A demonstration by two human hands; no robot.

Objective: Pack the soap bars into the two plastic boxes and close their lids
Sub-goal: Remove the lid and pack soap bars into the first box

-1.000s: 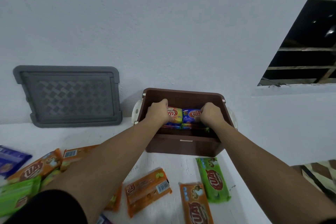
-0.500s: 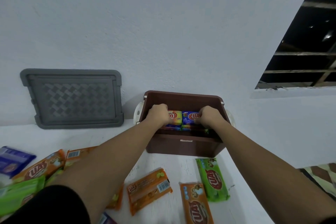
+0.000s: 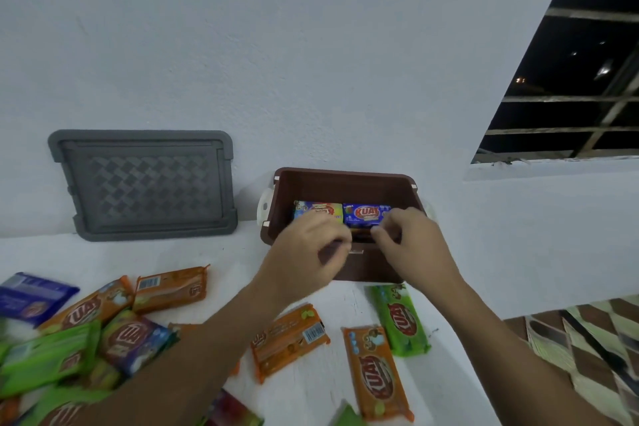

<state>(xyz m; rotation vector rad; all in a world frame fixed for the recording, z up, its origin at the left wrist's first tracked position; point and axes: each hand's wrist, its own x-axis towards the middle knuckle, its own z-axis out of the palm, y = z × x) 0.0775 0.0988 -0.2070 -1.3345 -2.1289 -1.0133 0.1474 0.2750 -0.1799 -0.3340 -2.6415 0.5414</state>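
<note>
A brown plastic box (image 3: 345, 175) stands open against the wall, with a multicoloured soap bar (image 3: 317, 210) and a blue soap bar (image 3: 366, 213) lying on top of others inside. My left hand (image 3: 307, 252) and my right hand (image 3: 411, 245) hover side by side over the box's near wall, fingers loosely curled, holding nothing. The left hand is blurred. A grey lid (image 3: 145, 183) leans on the wall to the left of the box. Loose bars lie on the white surface: orange ones (image 3: 171, 290) (image 3: 288, 339) (image 3: 377, 373) and a green one (image 3: 399, 320).
A heap of orange, green and blue soap bars (image 3: 69, 332) fills the near left. The white surface ends at right above a patterned floor (image 3: 587, 349). A dark barred window (image 3: 570, 86) opens in the wall at upper right.
Both hands have come out of the box, letting go of the bars inside, and now hang over its near wall. The camera has tilted down slightly.
</note>
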